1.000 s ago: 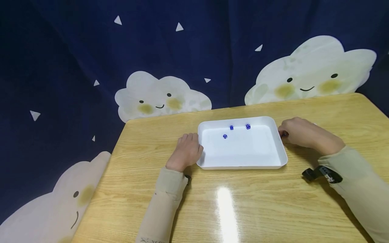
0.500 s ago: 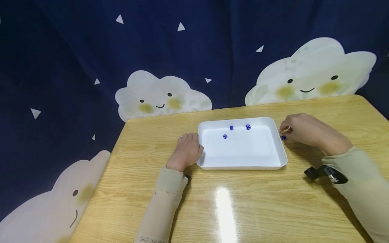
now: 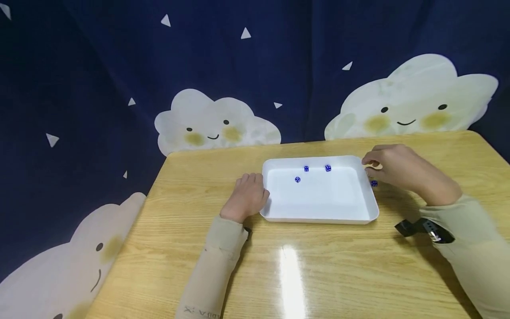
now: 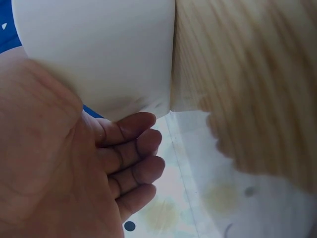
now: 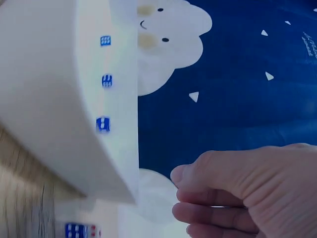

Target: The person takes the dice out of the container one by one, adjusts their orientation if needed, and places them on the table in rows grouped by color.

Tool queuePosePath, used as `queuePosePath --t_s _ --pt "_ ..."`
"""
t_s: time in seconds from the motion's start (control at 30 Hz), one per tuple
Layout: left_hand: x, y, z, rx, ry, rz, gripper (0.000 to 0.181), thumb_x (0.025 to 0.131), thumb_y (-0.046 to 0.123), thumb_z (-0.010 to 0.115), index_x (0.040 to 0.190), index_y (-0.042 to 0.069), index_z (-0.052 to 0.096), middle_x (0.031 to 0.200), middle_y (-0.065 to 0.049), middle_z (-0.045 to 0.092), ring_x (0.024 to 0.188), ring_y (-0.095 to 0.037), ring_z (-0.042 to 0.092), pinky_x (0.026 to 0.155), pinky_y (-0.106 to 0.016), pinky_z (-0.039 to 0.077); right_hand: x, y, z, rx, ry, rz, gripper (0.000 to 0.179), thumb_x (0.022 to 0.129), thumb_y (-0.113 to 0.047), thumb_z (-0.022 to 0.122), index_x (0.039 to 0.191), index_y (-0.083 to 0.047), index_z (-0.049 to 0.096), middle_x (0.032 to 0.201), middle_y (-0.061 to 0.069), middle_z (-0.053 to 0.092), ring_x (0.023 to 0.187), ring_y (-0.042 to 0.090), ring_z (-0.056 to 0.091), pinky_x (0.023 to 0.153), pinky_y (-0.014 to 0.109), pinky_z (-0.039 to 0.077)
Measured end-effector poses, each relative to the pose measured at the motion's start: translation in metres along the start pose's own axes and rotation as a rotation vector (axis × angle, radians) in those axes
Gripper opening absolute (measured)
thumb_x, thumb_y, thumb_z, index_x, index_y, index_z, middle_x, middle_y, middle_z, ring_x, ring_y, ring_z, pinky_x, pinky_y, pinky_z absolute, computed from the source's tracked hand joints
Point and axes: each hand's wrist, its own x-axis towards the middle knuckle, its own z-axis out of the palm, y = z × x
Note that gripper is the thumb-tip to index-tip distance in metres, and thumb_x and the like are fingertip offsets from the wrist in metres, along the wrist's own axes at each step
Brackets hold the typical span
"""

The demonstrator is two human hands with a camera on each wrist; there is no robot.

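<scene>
My left hand (image 3: pixel 248 196) grips the left end of a shallow white tray (image 3: pixel 318 220), thumb over its rim and fingertips against its underside in the left wrist view. Three blue dice lie inside: the right one (image 3: pixel 328 168), the middle one (image 3: pixel 306 169) and the nearest one (image 3: pixel 297 179). Just outside the tray's right wall, my right hand (image 3: pixel 398 168) hovers with fingers loosely bent and a gap between thumb and forefinger. Below it on the table is another blue die (image 3: pixel 374 183), beside a white die (image 5: pixel 93 231) with red dots, partly cut off in the right wrist view.
The wooden table (image 3: pixel 179 248) has a bright light reflection in front of the tray. Behind stands a dark blue curtain (image 3: pixel 223 53) with smiling clouds and white triangles. A black wrist strap (image 3: pixel 432 230) sits on the right sleeve.
My right hand has lifted a little from beside the tray and its fingers have parted, uncovering the blue die under it. The left hand and the dice in the tray stay put.
</scene>
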Motion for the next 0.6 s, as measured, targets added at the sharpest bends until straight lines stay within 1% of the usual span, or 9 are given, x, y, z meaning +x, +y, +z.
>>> queuePosePath --t_s 0.17,0.33,0.5,0.6 --pt "-0.001 0.000 0.001 -0.002 -0.006 -0.004 0.033 0.108 0.025 0.033 0.122 0.000 0.049 0.114 -0.012 0.053 0.104 -0.028 0.042 0.097 -0.040 0.037 0.008 -0.013 0.001 0.012 0.019 -0.036 0.014 0.085 -0.009 0.080 0.098 -0.005 0.078 0.094 0.009 0.075 0.078 0.021 0.069 0.072 0.043 0.057" --pt "-0.001 -0.001 0.002 -0.008 -0.012 -0.009 0.032 0.108 0.026 0.034 0.120 0.000 0.049 0.112 -0.011 0.052 0.103 -0.028 0.041 0.096 -0.039 0.036 0.019 -0.023 0.001 0.017 -0.004 -0.065 0.012 0.086 -0.011 0.079 0.097 -0.006 0.078 0.093 0.007 0.075 0.082 0.019 0.071 0.074 0.041 0.058" --pt "0.000 -0.001 0.002 -0.009 -0.006 -0.002 0.030 0.108 0.026 0.033 0.116 0.002 0.049 0.109 -0.010 0.051 0.101 -0.028 0.041 0.095 -0.039 0.036 0.031 -0.028 0.002 0.016 0.024 -0.140 0.011 0.085 -0.008 0.078 0.095 -0.006 0.078 0.091 0.008 0.075 0.080 0.019 0.071 0.073 0.041 0.058" --pt "0.001 -0.001 0.003 -0.009 -0.002 0.002 0.029 0.107 0.026 0.033 0.115 0.003 0.049 0.107 -0.010 0.051 0.101 -0.028 0.042 0.094 -0.039 0.037 0.037 -0.030 0.003 0.019 0.036 -0.165 0.010 0.085 -0.007 0.078 0.095 -0.006 0.078 0.091 0.007 0.075 0.080 0.019 0.071 0.073 0.041 0.058"
